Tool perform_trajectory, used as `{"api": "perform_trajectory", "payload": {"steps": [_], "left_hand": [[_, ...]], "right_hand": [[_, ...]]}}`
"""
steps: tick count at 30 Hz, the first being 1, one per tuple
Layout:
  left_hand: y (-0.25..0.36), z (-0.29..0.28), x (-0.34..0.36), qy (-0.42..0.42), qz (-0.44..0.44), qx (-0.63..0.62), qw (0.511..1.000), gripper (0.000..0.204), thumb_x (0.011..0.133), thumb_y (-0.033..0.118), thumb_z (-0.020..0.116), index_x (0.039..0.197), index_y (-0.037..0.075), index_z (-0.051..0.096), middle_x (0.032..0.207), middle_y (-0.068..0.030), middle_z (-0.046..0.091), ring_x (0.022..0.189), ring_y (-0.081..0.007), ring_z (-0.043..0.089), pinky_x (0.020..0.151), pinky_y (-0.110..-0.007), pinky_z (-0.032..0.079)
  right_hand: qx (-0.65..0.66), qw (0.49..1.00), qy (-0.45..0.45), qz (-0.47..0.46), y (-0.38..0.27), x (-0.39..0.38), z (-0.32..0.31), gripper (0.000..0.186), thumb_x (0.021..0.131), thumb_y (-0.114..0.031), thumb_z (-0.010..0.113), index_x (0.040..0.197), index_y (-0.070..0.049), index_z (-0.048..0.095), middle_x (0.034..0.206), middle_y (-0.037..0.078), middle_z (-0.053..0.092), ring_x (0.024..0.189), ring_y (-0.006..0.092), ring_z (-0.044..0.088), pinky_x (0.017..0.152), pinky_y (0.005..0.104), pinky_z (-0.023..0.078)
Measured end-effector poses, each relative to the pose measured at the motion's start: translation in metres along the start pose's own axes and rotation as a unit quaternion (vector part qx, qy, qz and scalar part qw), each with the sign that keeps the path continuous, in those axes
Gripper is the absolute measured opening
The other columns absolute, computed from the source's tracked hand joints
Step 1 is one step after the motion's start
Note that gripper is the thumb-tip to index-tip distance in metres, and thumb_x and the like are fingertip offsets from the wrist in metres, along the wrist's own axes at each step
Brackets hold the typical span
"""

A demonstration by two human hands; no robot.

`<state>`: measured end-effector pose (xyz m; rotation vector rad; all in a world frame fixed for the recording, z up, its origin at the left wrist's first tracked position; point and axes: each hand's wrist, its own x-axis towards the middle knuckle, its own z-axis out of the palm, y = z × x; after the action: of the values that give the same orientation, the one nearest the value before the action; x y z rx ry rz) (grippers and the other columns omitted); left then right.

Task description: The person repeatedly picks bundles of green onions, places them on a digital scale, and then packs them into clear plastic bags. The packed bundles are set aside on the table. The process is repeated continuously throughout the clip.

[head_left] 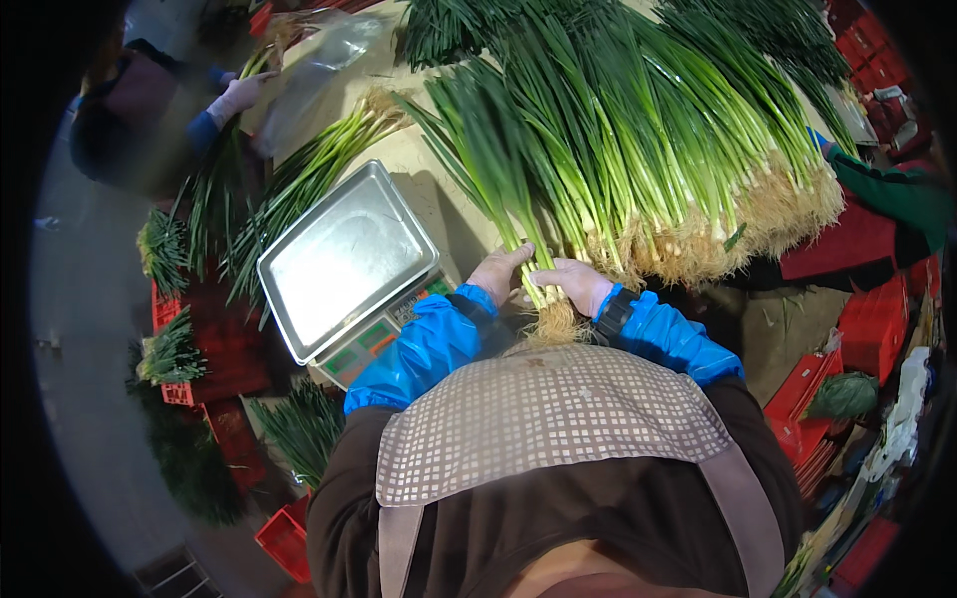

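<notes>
Left hand (501,271): grip closed around a scallion bunch (512,231)
Right hand (578,283): grip around its stems, above the roots (556,324)
Scallion bunch: right of the scale (349,249), beside the larger pile (648,169) (leaves pointing away)

And it's deep green leaves (488,140), paling to whitish stems (544,290), tan roots (556,325); blue sleeves (417,347) (vivid, those!), pale pink gloves (582,285), grey-brown apron (538,424) dotted with white squares, red crates (289,540)!
</notes>
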<state>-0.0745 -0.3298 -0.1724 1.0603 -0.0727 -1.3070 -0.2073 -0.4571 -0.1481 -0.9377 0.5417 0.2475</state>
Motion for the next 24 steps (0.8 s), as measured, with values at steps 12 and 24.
{"api": "perform_trajectory", "payload": {"steps": [12,24], "left_hand": [[0.005,-0.001,0.004,0.034,0.23,0.281,0.931,0.025,0.094,0.013,0.054,0.108,-0.006,0.063,0.108,-0.0148,0.065,0.102,-0.0266,0.063,0.09,-0.035,0.05],[-0.009,0.004,0.042,0.116,0.073,0.055,0.989,0.028,0.092,0.017,0.062,0.115,-0.001,0.059,0.099,-0.0121,0.067,0.088,-0.0225,0.065,0.077,-0.036,0.053]], "right_hand": [[-0.293,0.919,0.204,-0.167,0.001,0.032,-0.011,0.049,0.087,-0.038,0.067,0.11,0.005,0.062,0.098,0.021,0.068,0.09,0.0284,0.064,0.08,0.0373,0.049],[-0.468,0.876,0.117,-0.013,-0.04,-0.001,-0.021,0.071,0.09,-0.064,0.049,0.105,0.002,0.066,0.1,0.024,0.067,0.094,0.0373,0.064,0.084,0.0415,0.049]]}}
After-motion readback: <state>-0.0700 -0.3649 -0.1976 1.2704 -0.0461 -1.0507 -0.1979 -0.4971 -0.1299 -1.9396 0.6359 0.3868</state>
